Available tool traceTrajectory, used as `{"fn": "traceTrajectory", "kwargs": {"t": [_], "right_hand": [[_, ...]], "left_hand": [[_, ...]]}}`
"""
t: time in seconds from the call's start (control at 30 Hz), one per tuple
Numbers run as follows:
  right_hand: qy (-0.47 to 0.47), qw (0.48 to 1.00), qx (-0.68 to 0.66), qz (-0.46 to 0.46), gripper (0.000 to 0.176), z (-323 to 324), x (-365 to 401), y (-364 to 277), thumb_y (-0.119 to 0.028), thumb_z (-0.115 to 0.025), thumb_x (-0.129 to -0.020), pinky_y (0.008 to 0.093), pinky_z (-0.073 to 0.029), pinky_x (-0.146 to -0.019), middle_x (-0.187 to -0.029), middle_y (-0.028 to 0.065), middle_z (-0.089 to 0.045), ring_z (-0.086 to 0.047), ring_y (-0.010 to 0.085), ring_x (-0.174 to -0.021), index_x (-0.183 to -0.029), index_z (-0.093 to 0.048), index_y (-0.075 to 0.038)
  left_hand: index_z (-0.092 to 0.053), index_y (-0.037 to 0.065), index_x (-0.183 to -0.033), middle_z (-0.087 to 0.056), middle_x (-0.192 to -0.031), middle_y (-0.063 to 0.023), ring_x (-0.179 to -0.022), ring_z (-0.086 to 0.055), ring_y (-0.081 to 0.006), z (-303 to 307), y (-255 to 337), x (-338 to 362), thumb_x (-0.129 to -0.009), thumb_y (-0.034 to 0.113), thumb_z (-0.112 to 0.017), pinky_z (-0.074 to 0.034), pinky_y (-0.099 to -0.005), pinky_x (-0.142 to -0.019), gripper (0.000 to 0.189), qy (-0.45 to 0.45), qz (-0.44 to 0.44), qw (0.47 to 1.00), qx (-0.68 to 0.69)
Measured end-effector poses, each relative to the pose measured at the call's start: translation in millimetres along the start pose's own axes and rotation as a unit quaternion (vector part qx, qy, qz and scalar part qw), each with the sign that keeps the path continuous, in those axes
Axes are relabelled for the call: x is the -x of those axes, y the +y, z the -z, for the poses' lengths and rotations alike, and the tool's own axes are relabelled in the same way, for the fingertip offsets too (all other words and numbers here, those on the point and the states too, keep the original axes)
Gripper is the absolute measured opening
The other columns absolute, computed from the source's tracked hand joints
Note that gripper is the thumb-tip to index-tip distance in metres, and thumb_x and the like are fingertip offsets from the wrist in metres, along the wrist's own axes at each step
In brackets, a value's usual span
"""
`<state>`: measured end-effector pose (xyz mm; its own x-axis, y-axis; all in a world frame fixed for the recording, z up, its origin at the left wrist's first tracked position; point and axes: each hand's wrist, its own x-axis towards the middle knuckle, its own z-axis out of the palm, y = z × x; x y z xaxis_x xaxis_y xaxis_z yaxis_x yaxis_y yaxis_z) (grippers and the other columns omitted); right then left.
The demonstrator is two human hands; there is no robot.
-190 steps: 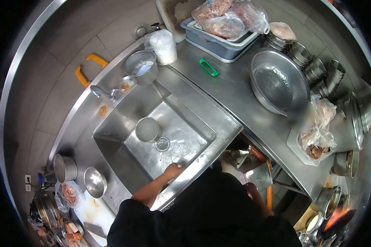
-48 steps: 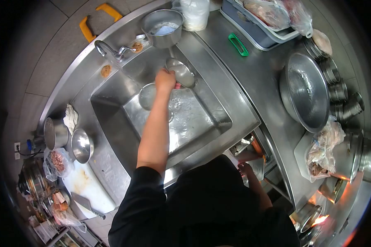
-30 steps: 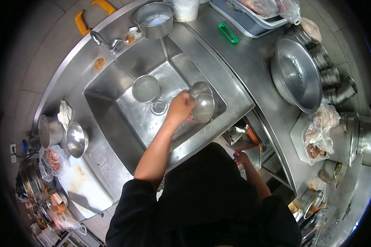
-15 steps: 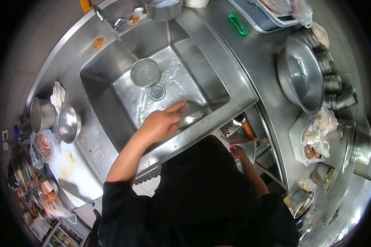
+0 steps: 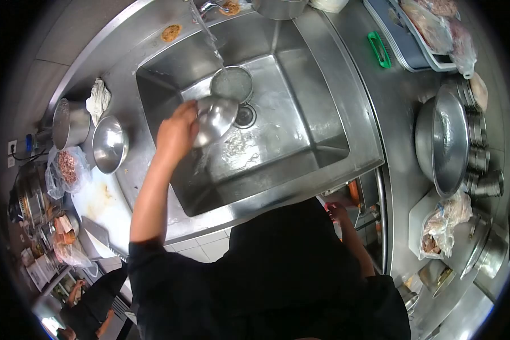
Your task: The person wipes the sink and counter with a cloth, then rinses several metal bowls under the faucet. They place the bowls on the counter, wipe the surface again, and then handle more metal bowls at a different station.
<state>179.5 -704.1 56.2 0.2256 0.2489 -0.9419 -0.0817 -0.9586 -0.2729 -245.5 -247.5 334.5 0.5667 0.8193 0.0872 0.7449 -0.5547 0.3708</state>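
My left hand [image 5: 178,130] is closed on the rim of a shiny metal bowl [image 5: 216,120], tilted over the left part of the steel sink [image 5: 255,190]. Just beyond the bowl, a round metal container [image 5: 231,85] stands on the sink floor beneath a stream of running water [image 5: 209,39]. The drain [image 5: 245,115] lies beside it. My right hand [image 5: 338,213] is low at the sink's front edge, its fingers curled by something pink-red that is mostly hidden.
Left of the sink are a metal bowl [image 5: 110,145], a white cloth [image 5: 98,97], a pot [image 5: 71,123] and a cutting board [image 5: 99,198] with a cleaver [image 5: 96,235]. On the right counter sit a green brush [image 5: 379,50] and a large basin [image 5: 443,144]. Another person [image 5: 93,306] is at lower left.
My left hand has moved the metal bowl from the sink's near edge leftward and away, towards the water stream. My right hand stays low by the front edge. The view has shifted.
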Motion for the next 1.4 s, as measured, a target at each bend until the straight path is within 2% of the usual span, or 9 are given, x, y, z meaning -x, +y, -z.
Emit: {"fn": "traceTrajectory", "kwargs": {"t": [0.13, 0.23, 0.3, 0.5, 0.57, 0.67, 0.83, 1.03, 1.4], "right_hand": [[0.018, 1.0, 0.003, -0.018, 0.024, 6.8, -11.1, -28.6, -0.03, -0.056, -0.089, 0.0368, -0.052, -0.05, -0.077, 0.0066, -0.062, -0.06, 0.019, -0.056, -0.106, -0.053, -0.014], [-0.032, 0.997, -0.062, -0.037, 0.026, 17.0, -38.4, -24.5, -0.033, -0.056, -0.089, 0.035, -0.052, -0.049, -0.077, 0.0071, -0.063, -0.061, 0.0179, -0.056, -0.101, -0.056, -0.01], [0.046, 0.998, 0.036, -0.007, 0.032, 6.0, -4.4, -59.2, -0.036, -0.056, -0.088, 0.0337, -0.053, -0.049, -0.076, 0.0073, -0.064, -0.062, 0.0174, -0.056, -0.095, -0.059, -0.006], [-0.06, 0.996, 0.071, 0.005, 0.027, 3.5, 4.1, -51.2, -0.029, -0.05, -0.091, 0.0328, -0.052, -0.045, -0.078, 0.0096, -0.065, -0.062, 0.018, -0.056, -0.097, -0.058, -0.004], [0.035, 0.998, 0.006, -0.058, 0.026, -5.6, 18.2, -60.4, -0.027, -0.049, -0.092, 0.0328, -0.05, -0.044, -0.078, 0.0104, -0.064, -0.061, 0.0172, -0.055, -0.099, -0.057, -0.003], [0.013, 0.998, 0.009, -0.057, 0.025, -0.9, 15.3, -57.5, -0.027, -0.049, -0.092, 0.0314, -0.05, -0.043, -0.077, 0.0107, -0.064, -0.06, 0.0166, -0.054, -0.093, -0.059, -0.004], [0.046, 0.996, 0.075, -0.008, 0.027, 7.8, 2.0, -59.4, -0.027, -0.048, -0.093, 0.0315, -0.051, -0.046, -0.08, 0.0112, -0.066, -0.064, 0.019, -0.058, -0.099, -0.061, -0.004], [0.014, 0.988, 0.143, 0.047, 0.03, 13.7, -13.7, -68.6, -0.029, -0.049, -0.091, 0.0347, -0.054, -0.048, -0.081, 0.0115, -0.065, -0.064, 0.0212, -0.064, -0.107, -0.057, -0.005], [0.03, 0.999, 0.007, 0.008, 0.025, 13.5, 14.5, -32.1, -0.031, -0.056, -0.089, 0.0339, -0.051, -0.048, -0.078, 0.0086, -0.064, -0.062, 0.0182, -0.056, -0.105, -0.056, -0.011]], "left_hand": [[-0.058, 0.005, -0.099, -0.055, -0.128, -0.0109, -0.089, -0.063, -0.0366, -58.9, -38.9, -76.1, -0.077, 0.009, -0.059, -0.053, -0.0452, -0.075, 0.022, 0.079, 0.037, 0.996, -0.025], [-0.057, 0.006, -0.099, -0.054, -0.129, -0.0111, -0.085, -0.064, -0.039, -117.0, -70.6, -118.3, -0.08, 0.011, -0.058, -0.053, -0.0471, -0.074, 0.02, 0.028, 0.065, 0.994, -0.085], [-0.059, 0.008, -0.098, -0.055, -0.127, -0.0126, -0.085, -0.066, -0.0386, -149.2, -79.4, -132.1, -0.086, 0.012, -0.047, -0.054, -0.0463, -0.075, 0.017, -0.001, 0.08, 0.991, -0.107], [-0.059, 0.007, -0.099, -0.059, -0.116, -0.0173, -0.084, -0.066, -0.0375, -210.2, -98.8, -155.6, -0.085, 0.012, -0.049, -0.054, -0.0469, -0.073, 0.018, 0.001, 0.215, 0.975, -0.063], [-0.059, 0.007, -0.1, -0.062, -0.107, -0.0204, -0.084, -0.065, -0.0371, -228.1, -122.9, -157.0, -0.083, 0.014, -0.052, -0.053, -0.0478, -0.073, 0.02, 0.013, 0.244, 0.968, -0.053], [-0.06, 0.005, -0.096, -0.065, -0.092, -0.0217, -0.08, -0.066, -0.0365, -230.2, -145.1, -148.1, -0.08, 0.014, -0.054, -0.053, -0.0479, -0.073, 0.019, 0.014, 0.278, 0.96, -0.008], [-0.06, 0.001, -0.083, -0.064, -0.064, -0.0163, -0.048, -0.063, -0.0257, -221.3, -133.1, -134.7, -0.079, 0.007, -0.049, -0.052, -0.0378, -0.049, 0.013, -0.013, 0.467, 0.832, 0.298], [-0.053, 0.0, -0.084, -0.056, -0.059, -0.0106, -0.037, -0.053, -0.0181, -222.9, -124.3, -114.8, -0.084, 0.008, -0.053, -0.044, -0.0313, -0.032, 0.009, 0.008, 0.402, 0.828, 0.391], [-0.05, 0.001, -0.079, -0.057, -0.062, -0.0106, -0.043, -0.06, -0.0224, -187.0, 35.8, -94.6, -0.084, 0.008, -0.056, -0.048, -0.0323, -0.035, 0.01, -0.07, 0.31, 0.839, 0.442]]}}
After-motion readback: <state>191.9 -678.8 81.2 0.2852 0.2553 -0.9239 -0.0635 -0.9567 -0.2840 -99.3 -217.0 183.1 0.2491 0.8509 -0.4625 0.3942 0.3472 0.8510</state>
